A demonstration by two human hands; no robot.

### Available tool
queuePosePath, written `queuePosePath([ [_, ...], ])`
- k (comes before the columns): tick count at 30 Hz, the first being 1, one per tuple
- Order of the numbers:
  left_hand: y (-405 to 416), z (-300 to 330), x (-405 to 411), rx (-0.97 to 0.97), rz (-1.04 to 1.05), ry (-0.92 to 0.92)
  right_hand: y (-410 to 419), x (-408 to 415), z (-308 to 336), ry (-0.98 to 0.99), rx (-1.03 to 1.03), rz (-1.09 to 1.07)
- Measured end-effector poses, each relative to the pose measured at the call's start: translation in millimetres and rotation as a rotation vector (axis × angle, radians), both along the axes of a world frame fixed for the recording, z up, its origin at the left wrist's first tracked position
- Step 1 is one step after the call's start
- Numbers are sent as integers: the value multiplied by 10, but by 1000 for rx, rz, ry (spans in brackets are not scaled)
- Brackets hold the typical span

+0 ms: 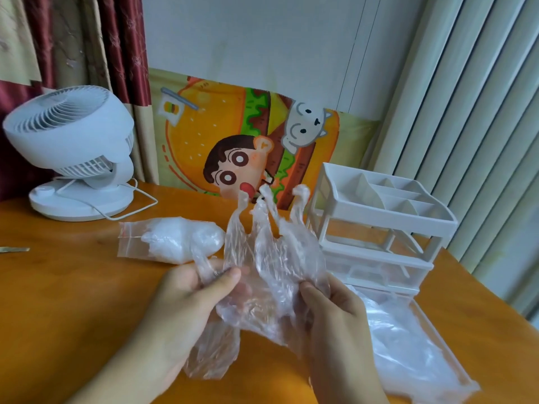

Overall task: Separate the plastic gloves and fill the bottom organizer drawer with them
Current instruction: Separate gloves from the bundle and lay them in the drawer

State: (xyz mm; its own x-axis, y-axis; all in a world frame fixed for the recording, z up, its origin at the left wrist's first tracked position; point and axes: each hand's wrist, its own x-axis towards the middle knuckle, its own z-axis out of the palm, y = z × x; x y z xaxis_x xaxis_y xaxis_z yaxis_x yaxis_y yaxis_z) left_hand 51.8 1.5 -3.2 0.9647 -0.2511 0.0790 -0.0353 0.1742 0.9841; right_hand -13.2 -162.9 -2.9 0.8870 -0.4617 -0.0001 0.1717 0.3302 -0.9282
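Two hands [186, 301] [335, 316] pinch thin gloves [262, 258] with fingers [227, 279] pressed on the plastic, likely to pull them apart, just left of the organizer [379, 217], whose bottom drawer [455, 371] sits open, already holding some gloves.

Soft even daylight, edges slightly warped
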Motion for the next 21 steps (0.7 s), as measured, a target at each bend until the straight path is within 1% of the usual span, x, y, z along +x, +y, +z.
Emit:
queuePosePath([
  [2, -1, 22, -8, 32, 44, -24, -12, 24, -29, -13, -3, -3],
  [5, 14, 28, 9, 61, 94, -12, -60, 23, -43, 14, -143, -95],
  [8, 14, 12, 18, -36, -73, 87, -104, 10, -25, 40, -242, -113],
  [10, 6, -25, 7, 4, -177, 132, -94, 22, -31, 44, -304, -136],
  [12, -14, -31, -31, 90, -186, 62, -72, 38, -38, 46, -324, -151],
  [14, -28, -22, -55, 185, -108, -43, -54, 29, -35, 19, -288, -112],
  [16, -47, -7, -81, 204, -40, -113, -49, 31, -45, 33, -307, -83],
  [18, -59, 10, -134, 209, -68, -153, -37, 38, -62, 39, -345, -82],
  [19, -74, 23, -165, 194, -98, -146, -33, 40, -66, 42, -367, -90],
  [21, -93, 27, -199, 84, -84, -19, -31, 38, -79, 40, -424, -118],
])
